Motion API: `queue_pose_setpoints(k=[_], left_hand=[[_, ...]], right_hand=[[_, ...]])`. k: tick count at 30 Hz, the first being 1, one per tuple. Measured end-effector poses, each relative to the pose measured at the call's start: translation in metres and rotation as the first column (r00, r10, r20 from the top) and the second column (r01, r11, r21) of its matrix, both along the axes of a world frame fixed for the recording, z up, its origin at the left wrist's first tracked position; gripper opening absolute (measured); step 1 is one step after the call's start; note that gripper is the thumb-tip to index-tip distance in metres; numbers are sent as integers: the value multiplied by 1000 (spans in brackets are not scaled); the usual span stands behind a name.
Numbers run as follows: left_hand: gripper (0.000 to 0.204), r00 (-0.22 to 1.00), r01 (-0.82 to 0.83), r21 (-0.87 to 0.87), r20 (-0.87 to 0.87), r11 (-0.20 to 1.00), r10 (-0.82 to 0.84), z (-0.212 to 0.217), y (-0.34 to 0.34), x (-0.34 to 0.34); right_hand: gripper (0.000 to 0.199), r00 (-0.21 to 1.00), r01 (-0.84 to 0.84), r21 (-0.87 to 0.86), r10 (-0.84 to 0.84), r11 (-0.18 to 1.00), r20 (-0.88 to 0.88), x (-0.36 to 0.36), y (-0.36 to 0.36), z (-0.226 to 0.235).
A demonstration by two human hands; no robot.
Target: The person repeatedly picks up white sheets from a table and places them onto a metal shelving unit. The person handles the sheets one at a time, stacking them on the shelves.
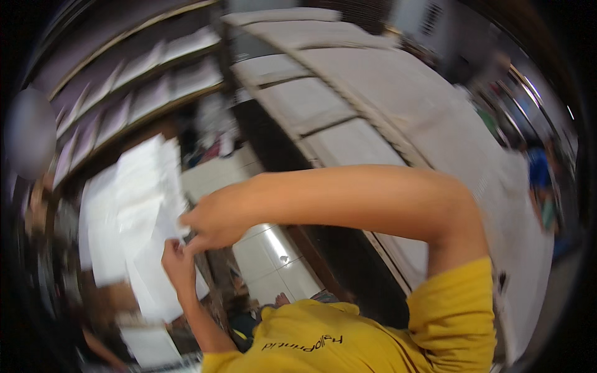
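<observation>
Here we are: left hand [179, 266], right hand [217, 217] close together, white sheets [147, 248] just left of both; grip blurred, can't tell. Best we align edges, pinch lightly, avoid creasing.

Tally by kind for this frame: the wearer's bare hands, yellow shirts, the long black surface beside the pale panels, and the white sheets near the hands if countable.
Bare hands (left hand, right hand): 2
Yellow shirt: 1
Long black surface: 1
Total: 4, without the white sheets, which overlap and blur too much to count.
</observation>
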State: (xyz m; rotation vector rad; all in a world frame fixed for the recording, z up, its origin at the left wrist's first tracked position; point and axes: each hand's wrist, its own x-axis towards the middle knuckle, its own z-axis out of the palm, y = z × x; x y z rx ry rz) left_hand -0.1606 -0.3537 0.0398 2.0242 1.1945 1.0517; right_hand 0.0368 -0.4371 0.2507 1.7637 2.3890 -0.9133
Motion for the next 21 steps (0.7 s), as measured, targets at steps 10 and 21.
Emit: queue_pose_setpoints(k=[10, 21], left_hand=[[21, 818, 320, 377, 353, 869, -454, 123, -125, 115], [19, 731, 472, 136, 492, 871, -473, 66, -160, 141]], right_hand=[[27, 909, 397, 282, -416, 873, 9, 61, -84, 47], [26, -48, 683, 637, -893, -357, -448, 94, -513, 234]])
